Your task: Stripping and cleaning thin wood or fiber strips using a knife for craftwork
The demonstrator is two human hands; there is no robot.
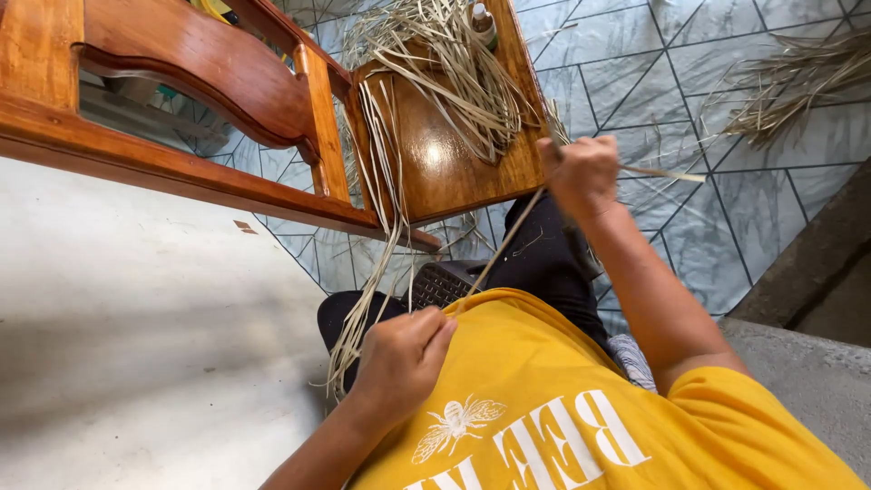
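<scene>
The left hand point(399, 358) and right hand point(581, 172) are both gripping one thin straw strip point(504, 240), pulling it taut over the lap. Pulled harder, it could be snapping or slipping free, judging by its thinness.

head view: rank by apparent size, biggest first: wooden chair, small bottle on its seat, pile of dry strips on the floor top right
1. wooden chair, by far the largest.
2. pile of dry strips on the tiled floor; cut off by the frame edge, so its full size is unsure.
3. small bottle, smallest; farther from the camera, but clearly tiny.
</scene>
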